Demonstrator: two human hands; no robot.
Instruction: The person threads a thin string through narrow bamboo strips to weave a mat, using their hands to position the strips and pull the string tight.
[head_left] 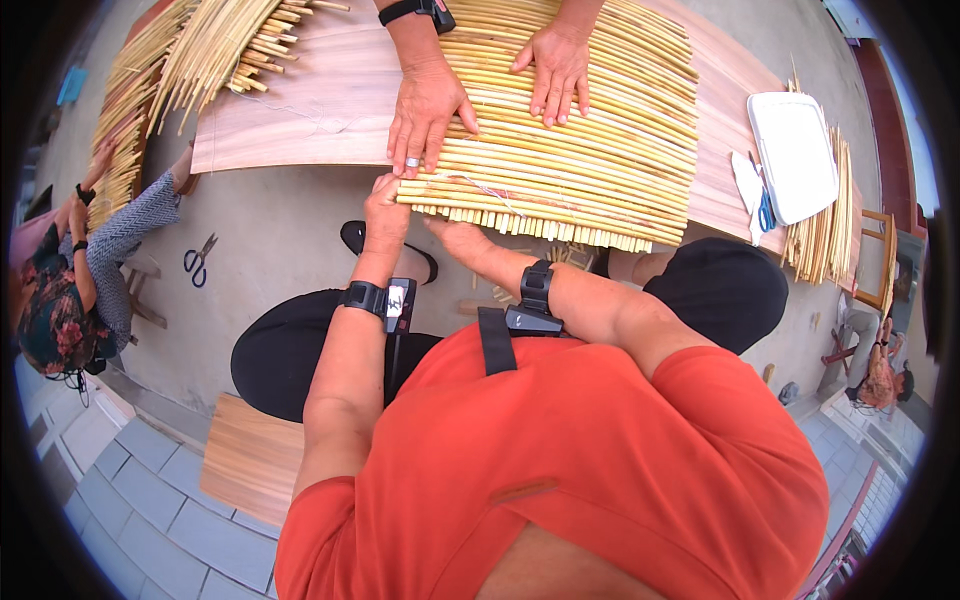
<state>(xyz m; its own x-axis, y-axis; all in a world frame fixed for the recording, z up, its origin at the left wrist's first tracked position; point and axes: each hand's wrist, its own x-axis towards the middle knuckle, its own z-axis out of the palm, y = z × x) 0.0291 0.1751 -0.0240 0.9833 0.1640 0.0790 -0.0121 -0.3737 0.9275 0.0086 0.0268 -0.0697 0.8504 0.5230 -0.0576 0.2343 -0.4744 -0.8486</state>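
A mat of long yellow reed rods (pixel 570 200), with a white strand lying across it, spans the table and overhangs its front edge. My left hand (pixel 385 210) is closed on the mat's front left corner. My right hand (pixel 458 238) reaches under the front edge beside it, its fingers mostly hidden. A co-worker's two hands (pixel 425 115) (pixel 555 70) press flat on top of the mat from across the table.
The wooden table (pixel 280 130) carries reed bundles (pixel 215 40), a white lid (pixel 785 155) and blue-handled scissors (pixel 765 210). More scissors (pixel 198 265) lie on the floor. Seated people are at left (pixel 65 290) and right (pixel 880 370). A board (pixel 250 460) is behind me at lower left.
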